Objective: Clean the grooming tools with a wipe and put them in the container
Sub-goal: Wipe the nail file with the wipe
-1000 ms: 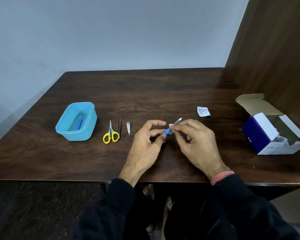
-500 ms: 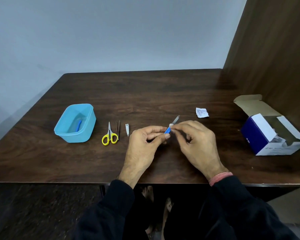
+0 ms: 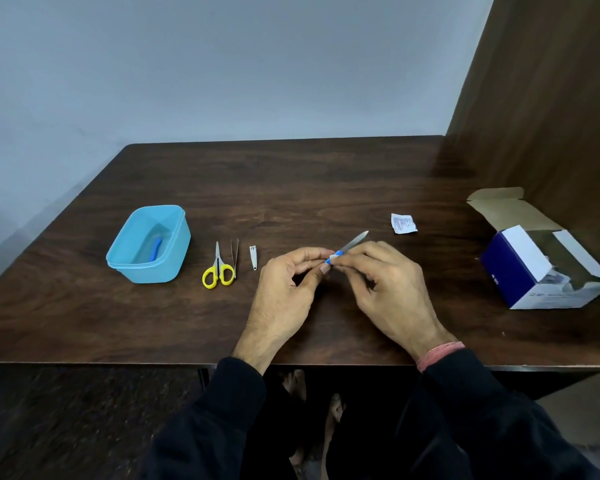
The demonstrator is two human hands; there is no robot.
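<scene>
Over the middle of the table (image 3: 291, 188), the left hand (image 3: 284, 289) pinches the blue handle of the nail file (image 3: 350, 244) between thumb and forefinger. The right hand (image 3: 385, 285) pinches a small white wipe (image 3: 333, 259) around the file, now nearer the handle than a second ago, baring more blade. The container (image 3: 174, 247), scissors (image 3: 218, 265), tweezers (image 3: 235, 254) and nail clipper (image 3: 253, 257) have not moved.

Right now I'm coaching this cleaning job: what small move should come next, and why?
Probably slide the wipe up the file toward its tip. The left hand pinches the blue handle, the right hand pinches the wipe near it, and the blade beyond is bare.
</scene>
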